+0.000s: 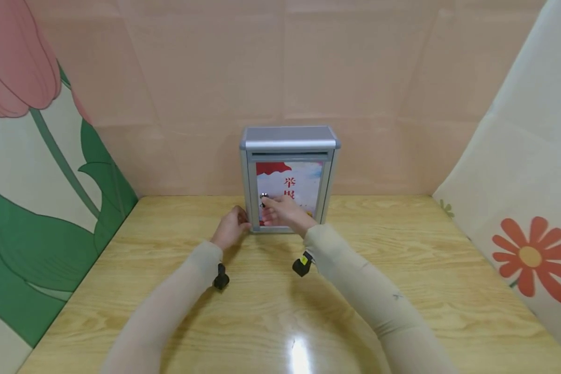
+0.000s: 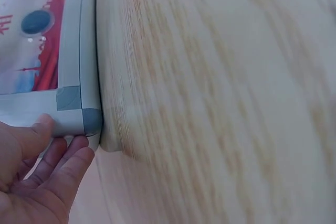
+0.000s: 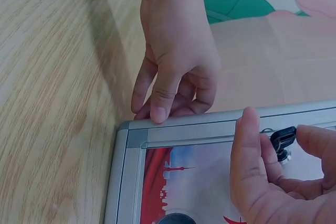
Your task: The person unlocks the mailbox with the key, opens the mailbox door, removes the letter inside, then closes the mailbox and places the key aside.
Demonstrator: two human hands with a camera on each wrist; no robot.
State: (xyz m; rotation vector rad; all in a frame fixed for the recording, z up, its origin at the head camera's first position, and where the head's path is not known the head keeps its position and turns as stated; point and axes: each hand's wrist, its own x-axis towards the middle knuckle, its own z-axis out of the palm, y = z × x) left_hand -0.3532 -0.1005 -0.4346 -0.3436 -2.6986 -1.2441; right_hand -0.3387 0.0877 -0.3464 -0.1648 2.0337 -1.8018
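Note:
A grey metal box (image 1: pixel 287 136) with a slot near its top and a printed front panel stands upright against the back wall. My right hand (image 1: pixel 285 212) is at the left part of the panel, pinching a black-headed key (image 3: pixel 283 138) between thumb and fingers; the key sits at a round lock (image 3: pixel 284 156). With my left hand (image 1: pixel 231 227) I hold the box's lower left corner, thumb on the front frame and fingers at the side, as the left wrist view shows (image 2: pixel 50 166).
The box rests on a wood-grain table (image 1: pixel 262 311). Behind it is a pinkish wall covering (image 1: pixel 191 93); a tulip print (image 1: pixel 18 57) hangs at the left and a red flower print (image 1: pixel 530 256) at the right. Black wrist cameras are strapped to both wrists.

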